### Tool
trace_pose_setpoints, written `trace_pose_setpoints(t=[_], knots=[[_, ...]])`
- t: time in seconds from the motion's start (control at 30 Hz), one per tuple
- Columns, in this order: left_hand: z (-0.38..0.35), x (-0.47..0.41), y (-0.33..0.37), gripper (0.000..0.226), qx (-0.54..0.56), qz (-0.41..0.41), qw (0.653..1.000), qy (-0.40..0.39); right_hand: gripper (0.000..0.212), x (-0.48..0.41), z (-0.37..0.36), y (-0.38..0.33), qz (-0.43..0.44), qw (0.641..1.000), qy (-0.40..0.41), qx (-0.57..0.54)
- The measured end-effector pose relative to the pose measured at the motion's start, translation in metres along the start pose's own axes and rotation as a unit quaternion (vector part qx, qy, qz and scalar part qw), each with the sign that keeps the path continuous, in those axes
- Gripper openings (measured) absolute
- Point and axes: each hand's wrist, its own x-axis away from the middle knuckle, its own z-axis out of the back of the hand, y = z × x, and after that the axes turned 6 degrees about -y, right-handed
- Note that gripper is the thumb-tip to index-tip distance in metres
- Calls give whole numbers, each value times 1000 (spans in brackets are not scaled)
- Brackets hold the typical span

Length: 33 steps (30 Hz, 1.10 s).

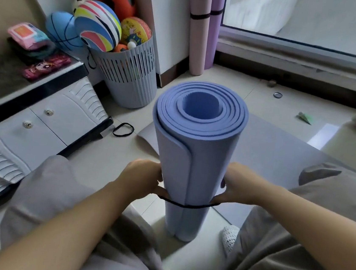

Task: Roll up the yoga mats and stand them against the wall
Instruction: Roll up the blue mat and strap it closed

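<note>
Two bare forearms and knees in grey trousers [293, 248] fill the foreground, the person sitting low on a pale tiled floor [106, 171]. Between the knees a blue rolled yoga mat [195, 150] stands upright on end on the tiles, its spiral top facing the camera. A black elastic band [186, 205] circles its lower part. The left hand [143, 177] and right hand [240, 186] flank the roll, each with its fingers curled and pinching the band at its own side.

Behind the roll a grey mat [270, 150] lies flat on the floor, and a second black band [123, 129] lies loose on the tiles to the left. Further left stands a white cabinet [40, 126] with small knobs. A grey slatted basket [130, 78] full of coloured balls stands by the wall. In the far corner a pink rolled mat [198, 37] and a purple rolled mat [213, 39], both banded, stand upright against the wall beside a low window frame [292, 57]. A green paper plane [305, 118] lies on the floor near the window.
</note>
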Motion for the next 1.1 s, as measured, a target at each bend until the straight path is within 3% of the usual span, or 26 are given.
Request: trace_pose_setpoints(t=[0.1,0.2,0.3,0.43,0.53,0.63,0.77,0.83,0.9,0.97,1.0,1.1], knots=[[-4,-1,-2,44,-11,1,1000,12,52,4,1,2,-16,999,27,35],[-13,-6,-6,35,38,-31,997,54,51,4,-1,8,-55,996,58,49],[-17,-3,0,38,-42,-59,997,41,48,0,-4,14,-55,991,89,78],[-19,9,5,67,-65,-63,995,30,35,-4,-20,21,19,984,164,62],[-22,13,10,78,-34,9,999,15,27,-7,-28,19,62,985,160,35],[-19,11,13,60,-29,75,997,-6,32,-2,-29,10,91,985,135,-50],[-11,8,16,44,0,92,994,-50,23,23,-30,7,101,979,109,-140],[-7,7,18,40,19,84,994,-60,19,35,-5,-1,101,966,187,-148],[-6,7,18,35,33,76,995,-62,14,39,37,-13,119,923,334,-151],[-4,6,18,36,23,72,995,-65,24,39,84,-27,127,883,419,-169],[-3,6,17,38,12,69,995,-68,37,38,106,-37,132,883,418,-168],[-1,6,20,39,-10,44,995,-85,76,22,145,-62,132,946,290,-57]])
